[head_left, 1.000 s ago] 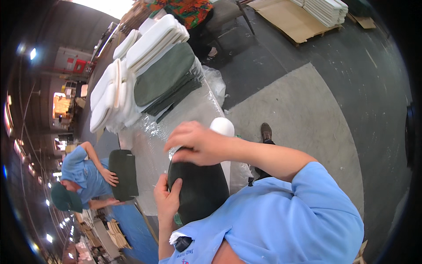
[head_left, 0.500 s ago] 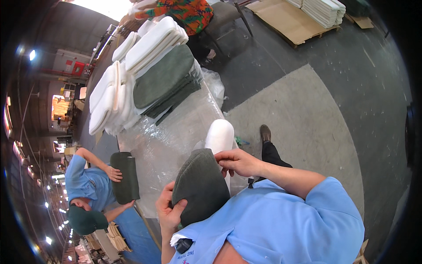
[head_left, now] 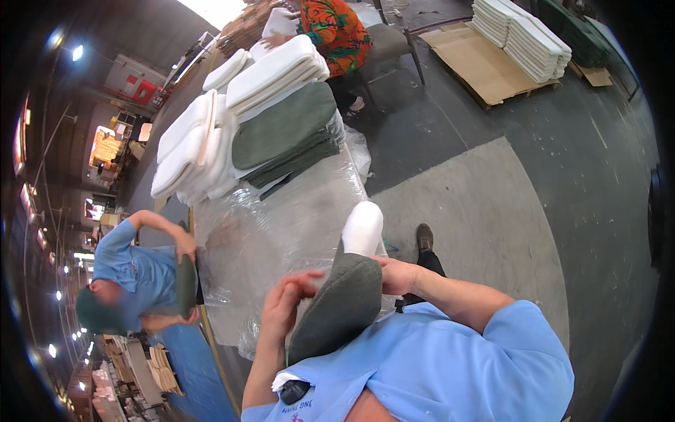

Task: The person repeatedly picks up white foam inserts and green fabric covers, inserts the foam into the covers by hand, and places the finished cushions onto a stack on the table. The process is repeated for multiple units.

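Note:
A dark green fabric cover [head_left: 341,306] lies against my front, with a rounded white foam pad [head_left: 363,228] sticking out of its far end. At the cover's right edge, my right hand [head_left: 399,275] grips the fabric; its fingertips are partly hidden behind it. My left hand [head_left: 283,307] hovers beside the cover's left edge, fingers stretched out and a little blurred, apparently holding nothing. Both pad and cover are over the near edge of a plastic-wrapped table [head_left: 281,225].
Farther along the table stand stacked green covers [head_left: 285,126] and white pads [head_left: 190,144]. A co-worker [head_left: 133,271] at the left holds another green piece [head_left: 185,285]. Beyond, a person in a patterned top [head_left: 337,35] is near a chair [head_left: 394,46]. Cardboard [head_left: 478,60] lies at the far right.
My left hand has let go of the cover's left side and lifted up beside it. The cover has turned more edge-on. The co-worker's green piece has tilted edge-on too.

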Motion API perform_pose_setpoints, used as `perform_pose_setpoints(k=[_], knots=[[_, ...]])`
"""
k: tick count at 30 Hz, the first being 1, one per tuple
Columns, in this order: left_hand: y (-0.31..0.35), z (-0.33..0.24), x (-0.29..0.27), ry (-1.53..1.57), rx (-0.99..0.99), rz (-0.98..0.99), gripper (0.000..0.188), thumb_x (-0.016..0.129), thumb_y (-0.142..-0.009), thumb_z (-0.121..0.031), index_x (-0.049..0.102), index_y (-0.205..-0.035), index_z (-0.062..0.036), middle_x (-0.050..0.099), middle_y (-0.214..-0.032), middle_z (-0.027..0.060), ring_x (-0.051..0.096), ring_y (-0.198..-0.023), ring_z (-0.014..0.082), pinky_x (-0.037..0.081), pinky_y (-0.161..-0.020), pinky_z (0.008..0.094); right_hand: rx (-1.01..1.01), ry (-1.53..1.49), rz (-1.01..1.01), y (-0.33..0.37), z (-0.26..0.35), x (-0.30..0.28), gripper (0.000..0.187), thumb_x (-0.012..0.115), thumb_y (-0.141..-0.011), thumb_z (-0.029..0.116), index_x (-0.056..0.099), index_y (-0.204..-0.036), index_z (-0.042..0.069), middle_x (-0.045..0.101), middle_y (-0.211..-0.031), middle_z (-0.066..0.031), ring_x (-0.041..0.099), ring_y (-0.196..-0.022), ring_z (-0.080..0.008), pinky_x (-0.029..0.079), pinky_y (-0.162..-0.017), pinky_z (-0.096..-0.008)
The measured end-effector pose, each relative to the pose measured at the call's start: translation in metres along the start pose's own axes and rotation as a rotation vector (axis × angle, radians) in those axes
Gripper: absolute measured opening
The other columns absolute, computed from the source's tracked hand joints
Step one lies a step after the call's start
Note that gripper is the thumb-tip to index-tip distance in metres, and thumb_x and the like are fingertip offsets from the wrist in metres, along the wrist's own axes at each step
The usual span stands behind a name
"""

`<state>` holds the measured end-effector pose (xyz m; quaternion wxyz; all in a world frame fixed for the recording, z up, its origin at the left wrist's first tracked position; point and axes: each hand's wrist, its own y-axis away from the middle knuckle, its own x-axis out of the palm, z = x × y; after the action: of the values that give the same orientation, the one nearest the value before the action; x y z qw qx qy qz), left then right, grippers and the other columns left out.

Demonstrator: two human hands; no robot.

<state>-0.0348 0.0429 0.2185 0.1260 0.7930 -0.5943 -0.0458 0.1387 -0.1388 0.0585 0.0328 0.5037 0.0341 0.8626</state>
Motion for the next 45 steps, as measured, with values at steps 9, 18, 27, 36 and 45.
perform_pose_setpoints(k=[9,18,27,36,45], knots=[[-0.094,0.009,0.019,-0.649,-0.058,0.396,0.039,0.069,-0.098,-0.015,0.065,-0.136,-0.0196,0.029,-0.172,0.0126,0.017,-0.162,0.0363,0.026,-0.127,0.0525,0.101,-0.032,0.106,0.001,0.002,0.008,0.041,0.065,-0.096,0.011,0.057,-0.136,0.014,0.063,-0.093,-0.001,0.055,-0.069,-0.0112,0.042,-0.059,-0.0279],[-0.105,-0.01,-0.017,-0.804,0.118,0.331,0.017,0.075,-0.089,-0.011,0.066,-0.102,-0.0061,0.072,-0.115,0.008,0.066,-0.112,0.0234,0.052,-0.098,0.0364,-0.198,0.983,-0.177,0.023,0.035,0.005,0.037,0.068,-0.101,0.022,0.06,-0.134,0.009,0.072,-0.112,-0.0092,0.07,-0.095,-0.0247,0.056,-0.081,-0.0399],[-0.119,0.007,-0.02,-0.01,-0.413,0.226,0.01,0.069,-0.092,-0.006,0.068,-0.101,-0.0032,0.068,-0.096,-0.0011,0.063,-0.087,0.0069,0.052,-0.078,0.023,-0.193,1.113,-0.574,0.035,0.036,0.017,0.028,0.072,-0.099,0.029,0.062,-0.111,0.005,0.067,-0.091,-0.0162,0.067,-0.082,-0.0293,0.052,-0.075,-0.0404],[-0.141,0.002,-0.016,-0.194,-0.492,0.356,0.014,0.068,-0.103,-0.019,0.069,-0.106,-0.0057,0.07,-0.094,-0.0022,0.065,-0.086,0.0064,0.054,-0.076,0.024,0.11,1.167,-0.393,0.042,0.038,-0.006,0.035,0.083,-0.09,0.029,0.064,-0.104,0.003,0.072,-0.098,-0.0162,0.069,-0.089,-0.0314,0.053,-0.08,-0.041],[-0.157,-0.03,0.002,-0.77,-0.656,0.598,0.029,0.068,-0.104,-0.027,0.076,-0.117,-0.0021,0.074,-0.097,-0.0011,0.061,-0.083,0.0072,0.052,-0.075,0.0282,-0.161,0.479,-0.455,0.031,0.005,-0.014,0.033,0.082,-0.092,0.023,0.066,-0.114,0.005,0.074,-0.106,-0.005,0.068,-0.107,-0.02,0.053,-0.088,-0.0405]])
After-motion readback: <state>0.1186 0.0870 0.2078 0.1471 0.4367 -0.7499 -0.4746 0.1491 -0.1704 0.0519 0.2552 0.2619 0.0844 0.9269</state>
